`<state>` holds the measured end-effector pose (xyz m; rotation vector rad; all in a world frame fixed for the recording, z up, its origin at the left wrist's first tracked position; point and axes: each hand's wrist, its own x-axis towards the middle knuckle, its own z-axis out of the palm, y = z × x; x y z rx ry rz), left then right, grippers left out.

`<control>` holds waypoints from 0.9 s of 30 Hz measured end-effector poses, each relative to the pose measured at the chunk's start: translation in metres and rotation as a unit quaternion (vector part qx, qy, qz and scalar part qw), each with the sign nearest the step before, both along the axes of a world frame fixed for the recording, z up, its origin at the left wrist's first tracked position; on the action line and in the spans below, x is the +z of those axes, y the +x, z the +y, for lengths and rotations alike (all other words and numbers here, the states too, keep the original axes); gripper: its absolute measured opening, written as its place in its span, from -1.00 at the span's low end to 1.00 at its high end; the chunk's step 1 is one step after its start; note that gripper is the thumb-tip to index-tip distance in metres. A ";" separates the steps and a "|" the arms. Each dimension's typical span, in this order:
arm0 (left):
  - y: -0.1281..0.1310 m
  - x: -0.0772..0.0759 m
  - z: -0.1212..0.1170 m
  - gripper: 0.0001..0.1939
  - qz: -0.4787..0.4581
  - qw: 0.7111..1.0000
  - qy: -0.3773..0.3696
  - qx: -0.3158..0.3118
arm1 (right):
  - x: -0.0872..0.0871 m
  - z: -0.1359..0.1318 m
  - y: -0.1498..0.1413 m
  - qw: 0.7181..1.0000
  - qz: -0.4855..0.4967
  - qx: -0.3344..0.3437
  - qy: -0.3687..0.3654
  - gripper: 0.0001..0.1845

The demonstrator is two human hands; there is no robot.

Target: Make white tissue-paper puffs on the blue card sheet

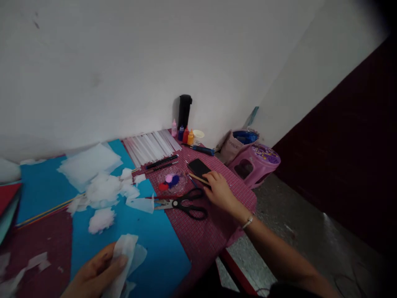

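My left hand is at the bottom edge, fingers closed on a piece of white tissue paper above a blue sheet. My right hand reaches across the red checked tablecloth. Its fingers pinch a thin wooden stick beside a black phone. Black-handled scissors lie just left of that hand. A clear dish with pink, blue and red paint sits beyond the scissors.
Crumpled white tissue pieces lie on the blue sheet. White strips, black pens, small paint bottles and a black flask stand near the wall. A pink stool and blue bucket stand past the table's right edge.
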<state>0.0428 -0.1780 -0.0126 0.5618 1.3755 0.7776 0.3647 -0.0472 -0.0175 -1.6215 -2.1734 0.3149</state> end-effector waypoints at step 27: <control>-0.074 0.024 -0.014 -0.37 -0.097 0.980 0.121 0.126 | 0.063 -0.028 -0.052 0.821 0.143 0.331 -0.443 -0.43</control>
